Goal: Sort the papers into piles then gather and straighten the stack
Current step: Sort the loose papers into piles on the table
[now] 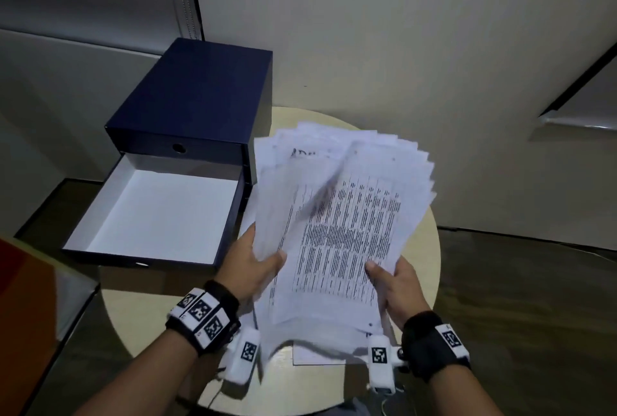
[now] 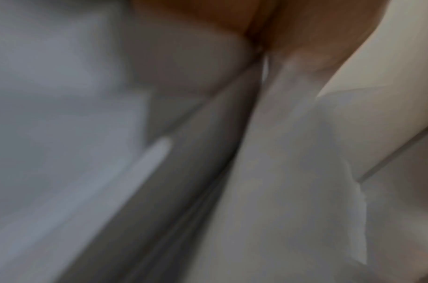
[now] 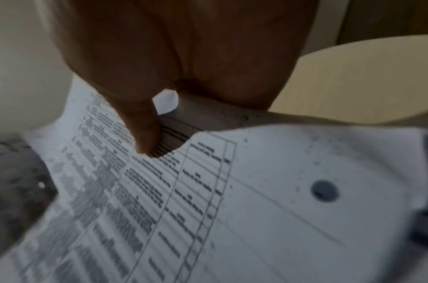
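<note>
A fanned stack of printed papers (image 1: 344,215) is held up above the round table (image 1: 430,248), its top sheet covered in rows of text. My left hand (image 1: 257,265) grips the stack's left edge, thumb on top. My right hand (image 1: 394,282) grips the lower right edge, thumb pressed on the printed sheet. In the right wrist view the thumb (image 3: 145,130) pinches the papers (image 3: 208,210). The left wrist view is blurred, showing only the papers (image 2: 293,172) close up. Another sheet (image 1: 317,357) lies flat on the table beneath the stack.
A dark blue drawer box (image 1: 200,102) stands at the table's back left, its lower drawer (image 1: 157,215) pulled out, white inside and holding nothing. A wall rises behind the table. An orange-red object (image 1: 23,298) sits at the far left.
</note>
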A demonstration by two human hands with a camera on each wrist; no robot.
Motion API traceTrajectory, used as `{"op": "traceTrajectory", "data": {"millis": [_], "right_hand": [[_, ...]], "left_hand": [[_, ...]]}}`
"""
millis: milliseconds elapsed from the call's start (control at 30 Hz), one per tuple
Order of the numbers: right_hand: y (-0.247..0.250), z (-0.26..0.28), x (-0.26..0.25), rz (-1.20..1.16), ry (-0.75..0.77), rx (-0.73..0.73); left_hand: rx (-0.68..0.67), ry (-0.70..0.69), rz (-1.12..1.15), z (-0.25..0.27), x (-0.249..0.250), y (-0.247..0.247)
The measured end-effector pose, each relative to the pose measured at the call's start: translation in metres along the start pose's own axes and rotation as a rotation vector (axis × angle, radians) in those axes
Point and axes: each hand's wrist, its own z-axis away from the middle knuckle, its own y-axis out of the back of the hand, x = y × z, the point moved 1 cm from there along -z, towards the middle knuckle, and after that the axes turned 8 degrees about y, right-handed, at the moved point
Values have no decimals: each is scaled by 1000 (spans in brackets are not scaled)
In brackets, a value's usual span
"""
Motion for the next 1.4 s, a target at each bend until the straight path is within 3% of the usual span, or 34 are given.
{"op": "traceTrajectory", "data": {"millis": [167, 367, 600, 667, 867, 1033, 1233, 1400], "right_hand": [[-2, 0, -12, 215, 191, 61], [8, 8, 31, 361, -37, 105], [19, 6, 20, 301, 50, 239], [40, 6, 19, 273, 20, 284], [104, 12, 32, 127, -167, 539], [130, 13, 55, 194, -346, 631], [120, 7, 81, 297, -519, 584], [117, 1, 84, 393, -518, 566]], "left_hand": [[8, 13, -55, -5, 3, -13], [-33, 34, -137, -3, -21, -26], [-77, -26, -120, -6, -11, -46], [-93, 36, -166, -12, -19, -48], [-26, 101, -894, -55, -74, -34], [-132, 216, -1273, -59, -105, -25], [-136, 94, -1280, -12, -114, -44], [123, 19, -1103, -34, -107, -29]]}}
